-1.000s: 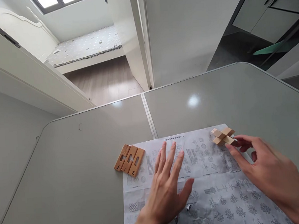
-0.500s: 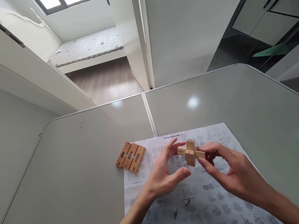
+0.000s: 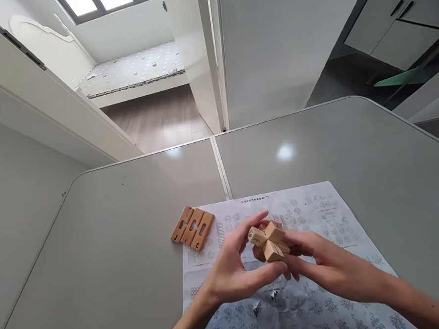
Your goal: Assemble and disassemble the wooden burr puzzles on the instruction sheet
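Both hands hold a light wooden cross-shaped puzzle [image 3: 267,241] just above a printed instruction sheet [image 3: 319,213]. My left hand [image 3: 235,270] grips it from the left, thumb under it and fingers curled over the top. From the right, my right hand [image 3: 318,262] pinches the same puzzle with its fingertips. A number is marked on the end of one block. Three flat brown wooden pieces [image 3: 191,229] with slots lie side by side at the sheet's upper left corner, left of my left hand.
The grey table [image 3: 115,230] has a seam [image 3: 222,169] running away from me down its middle. Its far edge drops to a wood floor, with a white wall and a mattress beyond. Dark cabinets stand at the upper right.
My right hand took the puzzle from the sheet's upper right and carried it to the middle. My left hand lifted off the paper and closed on it. The puzzle has since been turned.
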The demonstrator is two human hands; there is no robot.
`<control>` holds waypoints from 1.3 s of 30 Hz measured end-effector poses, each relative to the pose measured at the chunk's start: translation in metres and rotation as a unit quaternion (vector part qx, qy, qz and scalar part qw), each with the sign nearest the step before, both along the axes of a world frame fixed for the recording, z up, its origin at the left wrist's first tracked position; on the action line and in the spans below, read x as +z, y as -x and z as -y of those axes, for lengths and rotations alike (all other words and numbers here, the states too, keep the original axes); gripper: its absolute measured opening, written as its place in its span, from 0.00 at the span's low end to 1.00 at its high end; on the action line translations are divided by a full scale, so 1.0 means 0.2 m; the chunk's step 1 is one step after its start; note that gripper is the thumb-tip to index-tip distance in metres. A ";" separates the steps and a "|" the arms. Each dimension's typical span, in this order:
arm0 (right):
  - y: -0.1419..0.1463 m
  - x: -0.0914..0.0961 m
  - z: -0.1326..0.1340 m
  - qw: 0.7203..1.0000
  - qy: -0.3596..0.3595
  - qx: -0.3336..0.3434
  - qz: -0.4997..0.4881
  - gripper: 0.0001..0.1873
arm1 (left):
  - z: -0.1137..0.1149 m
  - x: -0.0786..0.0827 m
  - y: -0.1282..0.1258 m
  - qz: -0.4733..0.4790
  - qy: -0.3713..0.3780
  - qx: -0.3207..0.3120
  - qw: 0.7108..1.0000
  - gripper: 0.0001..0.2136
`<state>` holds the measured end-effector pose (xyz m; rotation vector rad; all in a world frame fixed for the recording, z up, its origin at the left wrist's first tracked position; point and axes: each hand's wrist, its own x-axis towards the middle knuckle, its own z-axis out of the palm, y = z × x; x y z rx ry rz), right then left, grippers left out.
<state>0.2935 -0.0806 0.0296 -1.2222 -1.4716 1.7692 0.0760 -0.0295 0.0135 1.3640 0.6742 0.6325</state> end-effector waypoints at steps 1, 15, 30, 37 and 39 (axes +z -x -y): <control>0.00 0.00 0.00 1.000 0.013 0.015 -0.013 0.17 | 0.00 0.00 0.00 0.011 0.015 -0.010 1.000 0.38; 0.01 -0.04 -0.04 0.986 0.068 0.096 -0.117 0.19 | -0.03 0.01 -0.01 -0.026 -0.005 -0.080 0.996 0.32; 0.13 -0.12 0.03 0.973 -0.172 -0.085 0.132 0.11 | 0.03 0.05 -0.09 -0.087 -0.094 0.078 0.989 0.25; 0.20 -0.19 0.05 0.927 -0.250 -0.189 0.207 0.10 | 0.12 0.00 -0.16 -0.083 -0.119 0.170 0.975 0.27; 0.18 -0.16 0.03 0.958 -0.199 -0.154 0.138 0.09 | 0.10 0.00 -0.15 -0.070 -0.095 0.153 0.981 0.27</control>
